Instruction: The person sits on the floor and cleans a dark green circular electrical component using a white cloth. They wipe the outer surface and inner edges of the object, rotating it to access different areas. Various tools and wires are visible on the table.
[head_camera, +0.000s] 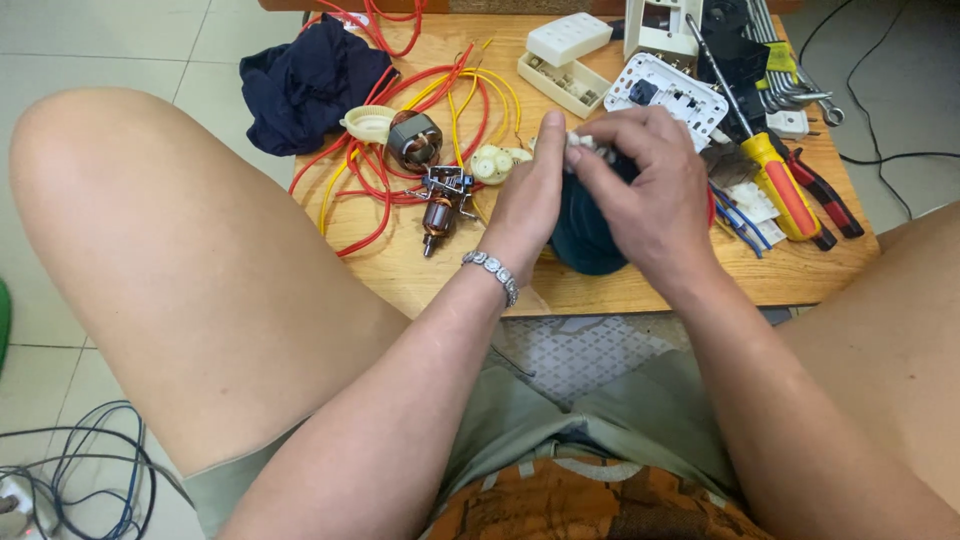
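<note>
Both hands meet over the front middle of the wooden worktop (640, 285). The left hand (530, 205) stands upright with its fingers pressed against the side of a dark teal housing (580, 240), thumb pointing up beside a small white toothed part (590, 145). The right hand (650, 185) lies over the top of the housing, fingers curled narrow and pinching that white part at its upper edge. The housing sits between the two palms and shows mostly below them; whether it rests on the worktop or is lifted is hard to tell, since the hands cover it.

Just left of the left hand lie a pair of white gears (495, 162), a motor armature (440, 205) and a copper-wound stator (413, 140), among loops of red and yellow wires (375, 195). Right of the right hand lie a yellow and orange screwdriver (780, 180), red-handled pliers (825, 195) and a white switch plate (665, 95). A dark blue cloth (305, 80) sits at the far left corner.
</note>
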